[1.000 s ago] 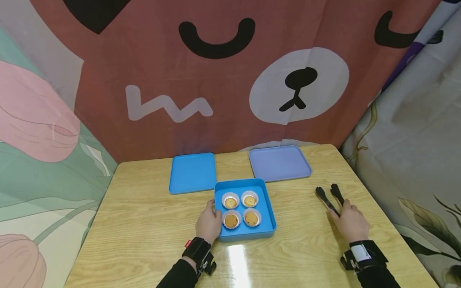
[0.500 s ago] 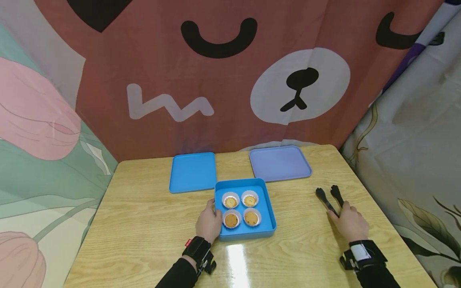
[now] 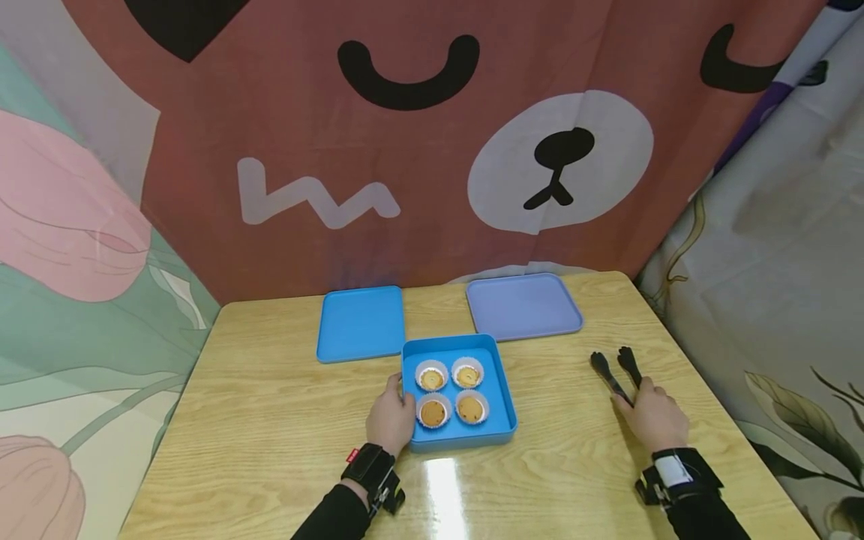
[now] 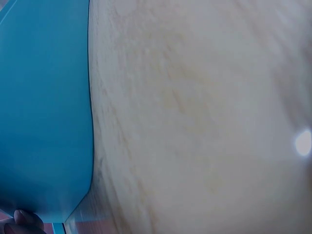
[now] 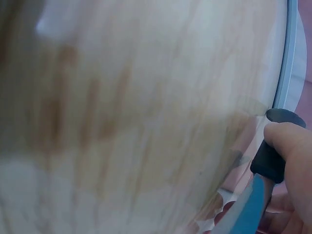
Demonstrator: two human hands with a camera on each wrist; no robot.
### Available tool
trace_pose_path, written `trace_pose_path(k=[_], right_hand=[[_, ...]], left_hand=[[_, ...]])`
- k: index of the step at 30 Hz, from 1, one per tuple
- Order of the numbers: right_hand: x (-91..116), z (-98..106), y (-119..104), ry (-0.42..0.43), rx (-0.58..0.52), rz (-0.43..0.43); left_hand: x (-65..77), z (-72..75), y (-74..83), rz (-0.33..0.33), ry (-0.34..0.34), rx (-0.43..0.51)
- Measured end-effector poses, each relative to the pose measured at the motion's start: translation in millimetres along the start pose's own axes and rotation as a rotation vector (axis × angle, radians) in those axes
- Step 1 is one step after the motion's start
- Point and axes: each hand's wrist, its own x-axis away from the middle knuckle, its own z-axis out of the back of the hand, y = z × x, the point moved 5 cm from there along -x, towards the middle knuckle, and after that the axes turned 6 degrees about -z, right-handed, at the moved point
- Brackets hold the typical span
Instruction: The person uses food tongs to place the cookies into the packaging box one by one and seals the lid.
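A blue rectangular box [image 3: 499, 420] stands on the table in the head view. Inside it sit several small round baked treats [image 3: 471, 409] in white paper cups. At its left wall my left hand [image 3: 390, 421] holds the side, thumb at the rim. The left wrist view shows the box's blue outer wall [image 4: 44, 107] and a bit of fingers [image 4: 27, 219] low in the corner. On the right, my right hand [image 3: 658, 420] grips a pair of tongs [image 3: 613, 379] with black tips, which point away and stand apart. A thumb [image 5: 287, 141] presses on the tongs' black part in the right wrist view.
Behind the box lie a flat blue tray [image 3: 361, 324] on the left and a purple tray [image 3: 525, 306] on the right. The wooden table [image 3: 270, 420] ends at a hanging cloth [image 3: 304, 255] at the back, with more patterned cloth [image 3: 776, 300] on the right.
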Motion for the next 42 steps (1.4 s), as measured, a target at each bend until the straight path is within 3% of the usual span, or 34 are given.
trace_pose_path(k=[16, 21, 25, 30, 33, 39, 42], right_hand=[[-1.1, -4.4, 4.5, -0.023, 0.015, -0.041], [1.7, -2.2, 1.8, 0.027, 0.009, -0.016], [3.3, 1.9, -4.5, 0.116, 0.005, 0.011], [4.1, 11.7, -21.7, 0.265, 0.001, 0.093], [7.1, 20.0, -38.7, 0.312, -0.009, 0.147], [19.3, 31.4, -87.4, 0.320, -0.073, 0.264], [26.4, 28.6, -111.0, 0.283, -0.099, 0.306]], left_hand=[[1.4, -1.9, -0.1, -0.002, 0.001, -0.001], [1.2, -1.8, -0.2, -0.002, -0.007, 0.003], [-0.1, -2.2, -1.4, -0.014, -0.006, -0.016], [-2.2, 0.9, -0.7, -0.065, 0.009, -0.023], [-2.3, 4.5, 0.1, -0.100, 0.027, -0.018], [-1.5, 9.1, -0.4, -0.127, 0.044, 0.015], [-2.3, 13.3, 0.2, -0.120, 0.054, 0.034]])
